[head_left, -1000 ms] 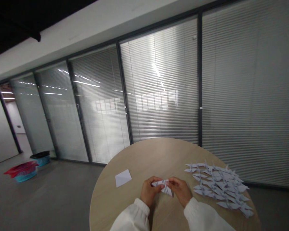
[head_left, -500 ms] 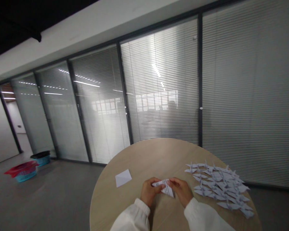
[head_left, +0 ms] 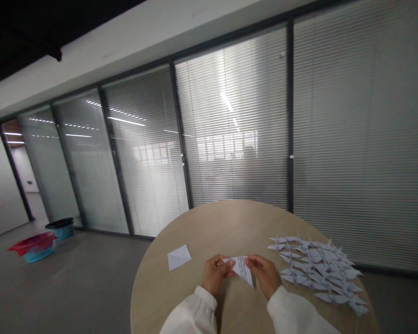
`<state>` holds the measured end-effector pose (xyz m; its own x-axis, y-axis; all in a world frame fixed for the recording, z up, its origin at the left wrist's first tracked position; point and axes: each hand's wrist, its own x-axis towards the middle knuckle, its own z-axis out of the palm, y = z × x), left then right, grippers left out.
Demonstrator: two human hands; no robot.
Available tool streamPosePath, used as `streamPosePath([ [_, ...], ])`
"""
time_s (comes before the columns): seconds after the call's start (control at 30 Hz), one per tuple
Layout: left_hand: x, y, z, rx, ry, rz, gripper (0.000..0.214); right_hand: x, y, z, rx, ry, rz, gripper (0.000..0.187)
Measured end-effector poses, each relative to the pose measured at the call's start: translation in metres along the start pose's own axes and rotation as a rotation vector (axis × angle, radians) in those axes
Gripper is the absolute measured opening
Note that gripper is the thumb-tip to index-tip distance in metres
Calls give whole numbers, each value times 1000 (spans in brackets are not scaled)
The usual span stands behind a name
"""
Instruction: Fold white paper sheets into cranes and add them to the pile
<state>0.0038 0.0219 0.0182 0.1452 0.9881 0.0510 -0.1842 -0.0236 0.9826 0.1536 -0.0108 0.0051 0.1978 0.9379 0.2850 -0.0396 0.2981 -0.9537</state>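
A folded sheet of paper (head_left: 242,268), triangular in outline with printed lines on it, is held up between my two hands over the table. My left hand (head_left: 214,272) pinches its left corner between thumb and fingers. At the upper right edge, my right hand (head_left: 264,273) grips the same paper, thumb in front and fingers behind. The paper's tip points down toward me. To the left on the table lies a square white paper (head_left: 179,257) with a diagonal crease. Many folded paper cranes (head_left: 316,266) sit close together to the right of my right hand.
The round wooden table (head_left: 237,218) stands before a glass partition with blinds (head_left: 233,116). On the floor at far left are a blue basin with a red bag (head_left: 36,246) and another blue basin with a black bag (head_left: 61,228).
My left fingers have shifted slightly on the folded paper, and my hands are a little farther apart. More of its printed face shows now. The square paper and cranes stay put.
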Motion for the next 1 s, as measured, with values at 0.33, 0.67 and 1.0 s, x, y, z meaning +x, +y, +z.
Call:
streamPosePath([
  [0.33, -1, 0, -2, -16, -62, 43, 39, 0, -4, -1, -15, 5, -1, 37],
  [0.67, -4, -12, 7, 99, -199, -41, 42, -2, -5, 0, -4, 17, -9, 33],
  [1.0, -11, -9, 11, 128, -233, -30, 48, -2, -5, 2, 39, 17, -7, 30],
])
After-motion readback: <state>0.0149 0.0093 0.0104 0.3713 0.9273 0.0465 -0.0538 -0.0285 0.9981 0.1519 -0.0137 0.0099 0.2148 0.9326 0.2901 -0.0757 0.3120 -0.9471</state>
